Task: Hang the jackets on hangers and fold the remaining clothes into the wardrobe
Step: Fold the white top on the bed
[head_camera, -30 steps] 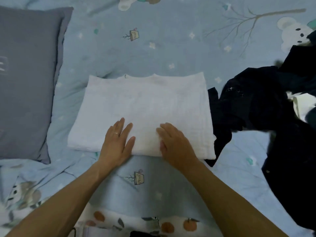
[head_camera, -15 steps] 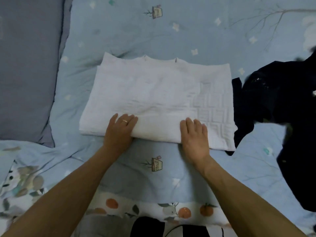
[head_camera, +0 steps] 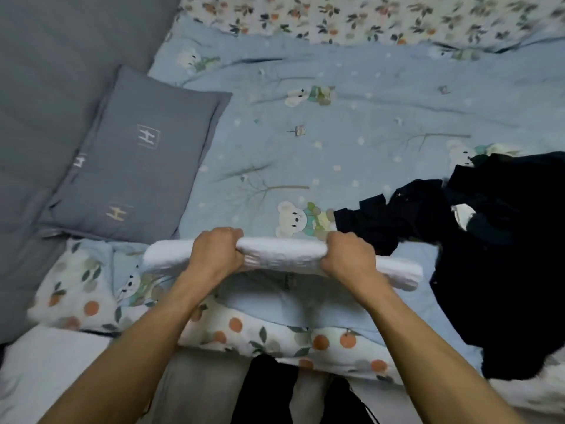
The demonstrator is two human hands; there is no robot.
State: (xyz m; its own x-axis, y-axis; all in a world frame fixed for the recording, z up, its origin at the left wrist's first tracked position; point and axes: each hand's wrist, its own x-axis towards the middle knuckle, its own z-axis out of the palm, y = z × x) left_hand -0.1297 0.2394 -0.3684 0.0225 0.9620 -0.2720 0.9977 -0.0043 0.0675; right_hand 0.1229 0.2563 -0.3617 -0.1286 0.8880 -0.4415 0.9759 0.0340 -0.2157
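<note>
Bare blue quilt (head_camera: 351, 154) lies open far ahead; grey pillow (head_camera: 137, 160) blocks the left, dark clothes pile (head_camera: 495, 246) the right.

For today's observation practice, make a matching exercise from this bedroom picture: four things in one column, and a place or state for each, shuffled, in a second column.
Things:
1. white folded garment
2. grey pillow
3. dark clothes pile
4. blue bear quilt

Places or states:
A. heaped on the right
B. gripped by both hands
C. spread across the bed
D. lying on the left

Pairs: 1-B, 2-D, 3-A, 4-C
</note>
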